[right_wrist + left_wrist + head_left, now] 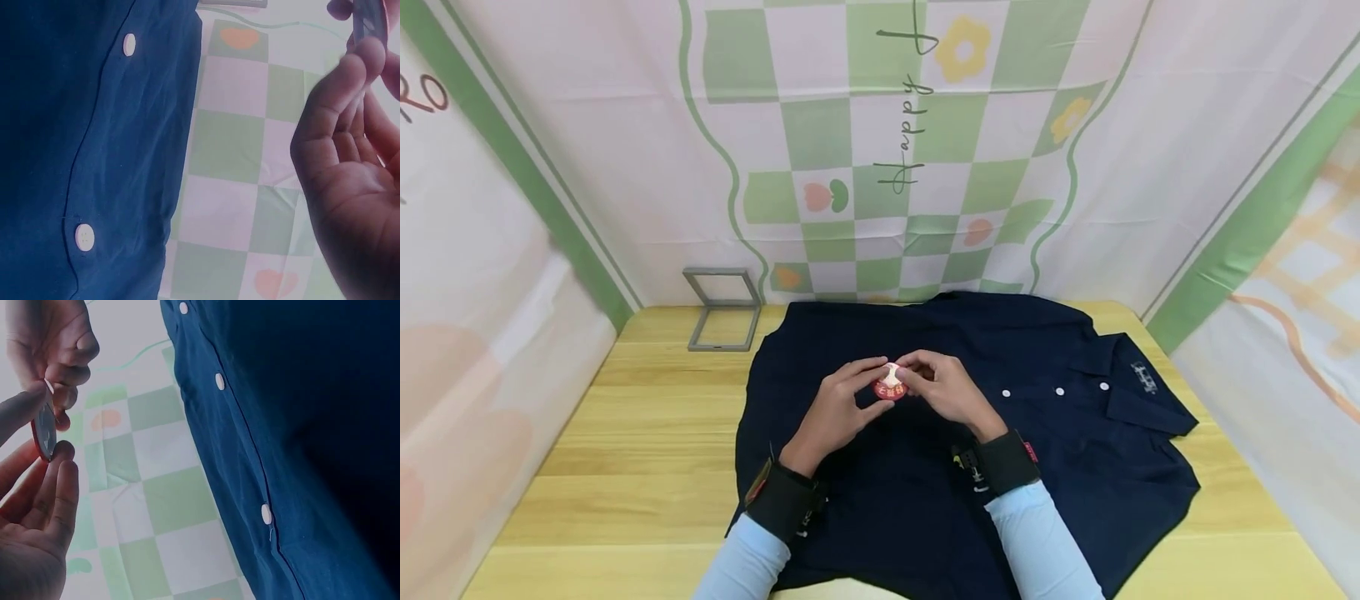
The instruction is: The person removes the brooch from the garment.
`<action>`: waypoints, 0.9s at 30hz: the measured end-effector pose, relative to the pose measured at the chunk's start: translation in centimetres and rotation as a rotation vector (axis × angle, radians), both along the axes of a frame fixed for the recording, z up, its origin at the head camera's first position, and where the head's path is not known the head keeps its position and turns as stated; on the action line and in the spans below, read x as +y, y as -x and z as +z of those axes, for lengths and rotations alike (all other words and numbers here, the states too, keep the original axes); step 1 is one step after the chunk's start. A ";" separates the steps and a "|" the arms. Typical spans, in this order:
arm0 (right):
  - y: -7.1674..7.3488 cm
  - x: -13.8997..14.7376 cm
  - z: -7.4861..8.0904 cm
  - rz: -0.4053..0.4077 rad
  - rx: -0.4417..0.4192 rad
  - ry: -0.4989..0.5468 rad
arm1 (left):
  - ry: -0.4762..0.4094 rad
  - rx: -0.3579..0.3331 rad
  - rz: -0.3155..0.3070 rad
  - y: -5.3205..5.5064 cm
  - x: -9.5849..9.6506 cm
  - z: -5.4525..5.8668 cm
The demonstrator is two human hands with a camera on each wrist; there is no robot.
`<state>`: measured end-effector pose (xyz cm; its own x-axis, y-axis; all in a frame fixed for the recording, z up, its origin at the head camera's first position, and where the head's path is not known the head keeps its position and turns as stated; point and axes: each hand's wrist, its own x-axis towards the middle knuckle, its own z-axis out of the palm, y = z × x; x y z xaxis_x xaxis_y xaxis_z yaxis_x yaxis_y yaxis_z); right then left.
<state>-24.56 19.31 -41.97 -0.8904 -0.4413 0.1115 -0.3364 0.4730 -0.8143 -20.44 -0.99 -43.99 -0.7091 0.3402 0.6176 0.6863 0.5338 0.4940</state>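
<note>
A small round badge point(891, 389), red with a white patch on its face, is held up between both hands above a dark navy button-up shirt point(887, 492). My left hand point(841, 407) pinches its left side between thumb and fingers. From the right, my right hand point(946, 388) grips the opposite edge with thumb and fingertips. The left wrist view catches the badge point(45, 428) nearly edge-on, with a shiny silvery back. In the right wrist view the badge point(370, 22) is partly cut off at the top right.
The shirt lies spread on a wooden table point(625, 467), its collar point(1146, 383) to the right and white buttons point(1059, 391) along the placket. A grey hinged double frame point(724, 308) stands at the back left. Patterned cloth point(887, 125) hangs behind and at both sides.
</note>
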 end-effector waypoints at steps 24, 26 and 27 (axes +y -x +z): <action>0.0 -1.5 0.1 0.152 0.575 0.088 | -0.227 -0.069 0.138 0.7 -1.7 1.0; 0.0 -1.6 0.0 0.148 0.601 0.095 | -0.249 -0.096 0.137 0.6 -1.6 0.9; 0.0 -1.6 0.0 0.147 0.615 0.098 | -0.261 -0.107 0.135 0.6 -1.6 0.8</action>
<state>-24.53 17.71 -41.97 -0.5817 -0.5162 0.6287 -0.8118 0.3192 -0.4890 -21.06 -2.55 -43.18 -0.8030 0.0781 0.5909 0.5543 0.4622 0.6922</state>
